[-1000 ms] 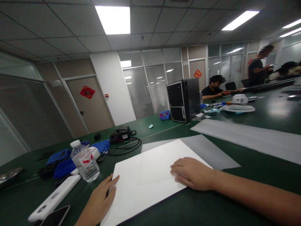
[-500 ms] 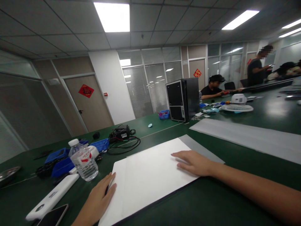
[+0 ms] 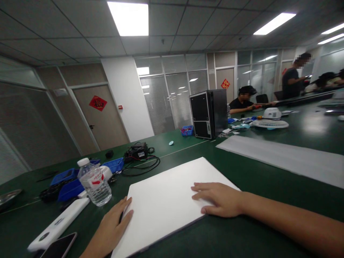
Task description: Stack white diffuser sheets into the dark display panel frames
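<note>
**One white sheet (image 3: 166, 193) flat on a green counter (image 3: 185, 243)**

The white sheet lies directly in front of you, its near edge showing a dark line beneath. Your left grip (image 3: 114, 220) is at the sheet's left edge, thumb over the top; whether it closes on the sheet cannot be told. Your right grip (image 3: 221, 200) is open, palm down, fingers spread on the sheet's right part.

Counter, to your left: a water bottle (image 3: 95, 186), a white oblong case (image 3: 59, 224) and a phone (image 3: 59, 247) partly cut off by the frame. Behind the bottle, blue trays (image 3: 71, 191); farther on, a black adapter (image 3: 138, 152) beside coiled cable. A black computer tower (image 3: 212, 114) stands upright beyond; a long pale sheet (image 3: 282, 157) lies to your right, apart from yours.

Room: lit ceiling panels (image 3: 129, 19), glass partitions (image 3: 158, 104), a white column (image 3: 126, 96) and a door (image 3: 107, 129) bearing a red diamond sign (image 3: 98, 103). At right, one person (image 3: 238, 104) sits at the counter; another (image 3: 290, 84) stands farther back.
</note>
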`<state>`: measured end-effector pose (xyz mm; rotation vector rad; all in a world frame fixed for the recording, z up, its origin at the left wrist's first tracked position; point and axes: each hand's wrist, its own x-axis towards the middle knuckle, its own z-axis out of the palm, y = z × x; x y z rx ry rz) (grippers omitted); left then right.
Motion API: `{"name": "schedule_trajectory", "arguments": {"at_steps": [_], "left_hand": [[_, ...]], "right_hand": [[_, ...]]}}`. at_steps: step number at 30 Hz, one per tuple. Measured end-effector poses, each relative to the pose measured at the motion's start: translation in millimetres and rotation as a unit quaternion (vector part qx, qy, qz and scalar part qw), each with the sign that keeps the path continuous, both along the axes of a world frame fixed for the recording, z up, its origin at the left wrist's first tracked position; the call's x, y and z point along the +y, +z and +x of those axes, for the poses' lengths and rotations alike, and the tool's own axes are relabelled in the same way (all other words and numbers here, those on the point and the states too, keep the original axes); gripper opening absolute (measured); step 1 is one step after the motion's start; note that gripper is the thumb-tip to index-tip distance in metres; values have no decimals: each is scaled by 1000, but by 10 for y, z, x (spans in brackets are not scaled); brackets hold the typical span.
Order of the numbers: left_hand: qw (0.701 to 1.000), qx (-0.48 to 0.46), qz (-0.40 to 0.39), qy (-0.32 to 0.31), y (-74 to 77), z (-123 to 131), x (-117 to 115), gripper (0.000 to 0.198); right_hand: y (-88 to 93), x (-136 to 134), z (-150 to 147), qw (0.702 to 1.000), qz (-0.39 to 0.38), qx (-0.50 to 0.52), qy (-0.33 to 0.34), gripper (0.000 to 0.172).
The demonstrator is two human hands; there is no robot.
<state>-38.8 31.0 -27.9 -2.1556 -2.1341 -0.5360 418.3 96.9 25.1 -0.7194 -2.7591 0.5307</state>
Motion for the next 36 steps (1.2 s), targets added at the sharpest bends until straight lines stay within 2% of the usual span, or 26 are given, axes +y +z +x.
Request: {"name": "schedule_trajectory", "arguments": {"at_steps": [9, 15, 24, 28, 31, 33, 34, 36], "left_hand": [[999, -25, 36, -14, -55, -49, 20, 57], [999, -31, -20, -7, -22, -33, 9, 59], [997, -15, -64, -36, 37, 108, -91, 63], [997, 12, -60, -41, 24, 133, -104, 66], [998, 17, -52, -16, 16, 123, -96, 67], [999, 14, -41, 11, 45, 121, -89, 66], [999, 12, -34, 22, 72, 125, -85, 64], [999, 10, -18, 41, 146, 143, -79, 60]], "right_hand": [[-44, 24, 17, 999, 13, -13, 47, 77], [-97, 28, -15, 998, 53, 0, 39, 74], [-27, 105, 128, 996, 88, -5, 13, 67], [-79, 128, 151, 998, 65, -1, -4, 64], [-94, 211, 169, 997, 74, 2, -12, 65], [-87, 357, 248, 993, 107, 15, -42, 60], [-83, 459, 320, 988, 133, 15, -82, 56], [-82, 699, 542, 962, 183, -5, -202, 52]]}}
